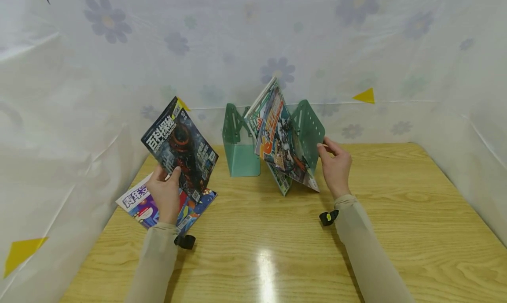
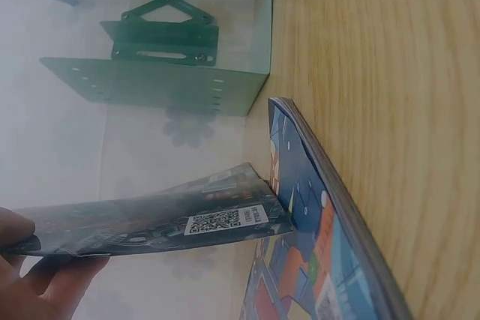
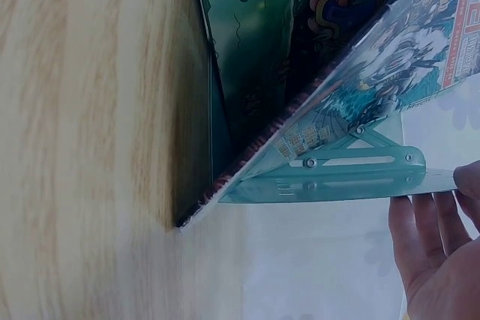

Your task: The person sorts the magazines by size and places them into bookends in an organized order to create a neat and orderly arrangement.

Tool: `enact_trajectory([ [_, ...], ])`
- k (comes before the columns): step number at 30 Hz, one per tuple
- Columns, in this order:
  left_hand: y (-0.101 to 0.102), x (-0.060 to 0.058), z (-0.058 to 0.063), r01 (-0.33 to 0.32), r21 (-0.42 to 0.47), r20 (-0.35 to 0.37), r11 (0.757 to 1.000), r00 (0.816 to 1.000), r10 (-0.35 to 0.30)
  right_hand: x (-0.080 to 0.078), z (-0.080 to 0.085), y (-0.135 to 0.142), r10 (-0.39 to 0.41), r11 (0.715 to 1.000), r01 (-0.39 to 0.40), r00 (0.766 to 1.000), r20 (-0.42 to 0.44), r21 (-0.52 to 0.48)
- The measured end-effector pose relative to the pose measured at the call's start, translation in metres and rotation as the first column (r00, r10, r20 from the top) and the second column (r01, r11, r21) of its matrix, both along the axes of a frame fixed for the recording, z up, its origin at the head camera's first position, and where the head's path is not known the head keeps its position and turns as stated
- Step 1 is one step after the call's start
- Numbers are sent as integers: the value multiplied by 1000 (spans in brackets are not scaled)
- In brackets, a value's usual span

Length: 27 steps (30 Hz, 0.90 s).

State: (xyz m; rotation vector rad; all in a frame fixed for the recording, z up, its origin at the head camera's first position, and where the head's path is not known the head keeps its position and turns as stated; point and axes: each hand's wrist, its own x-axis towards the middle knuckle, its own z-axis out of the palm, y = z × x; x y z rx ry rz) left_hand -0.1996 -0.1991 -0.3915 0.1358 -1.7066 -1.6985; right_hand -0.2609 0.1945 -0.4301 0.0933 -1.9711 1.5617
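Raised over the table's left side is a dark magazine [image 1: 190, 149], gripped by my left hand [image 1: 165, 197] with the thumb on its cover. In the left wrist view its lower corner is at the colourful magazine [image 2: 300, 252]. That colourful magazine [image 1: 136, 201] lies on the table, partly hidden by the hand. A green metal expandable bookend [image 1: 243, 164] stands at the back middle. Several magazines [image 1: 283, 138] lean tilted in it, the front one slanting across the others. My right hand [image 1: 336, 166] pinches the edge of the bookend's right panel [image 3: 337, 189] between thumb and fingers.
The wooden table [image 1: 301, 241] reaches back to a pale flowered curtain [image 1: 237, 43], which also hangs at both sides. Yellow patches [image 1: 366, 96] show on the curtain. A small black camera [image 1: 185, 241] is strapped at each wrist.
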Motion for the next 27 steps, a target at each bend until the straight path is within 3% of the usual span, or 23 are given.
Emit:
enact_trajectory([
  [4, -4, -5, -8, -1, 12, 6, 1000, 1000, 1, 3, 4, -2, -2, 1000, 2, 1000, -6, 7],
  [7, -9, -12, -17, -47, -17, 45, 999, 998, 48, 0, -1, 0, -5, 1000, 5, 1000, -7, 6],
  [11, -14, -13, -22, -98, -126, 80, 987, 991, 108, -3, -4, 2, -1, 1000, 1, 1000, -6, 2],
  [16, -13, -11, -23, -124, -232, 48, 965, 989, 139, -3, -2, 1, -3, 1000, 3, 1000, 5, 8],
  [27, -14, -12, -29, -123, -198, 38, 972, 990, 133, -5, -5, 1, -10, 1000, 10, 1000, -16, 1],
])
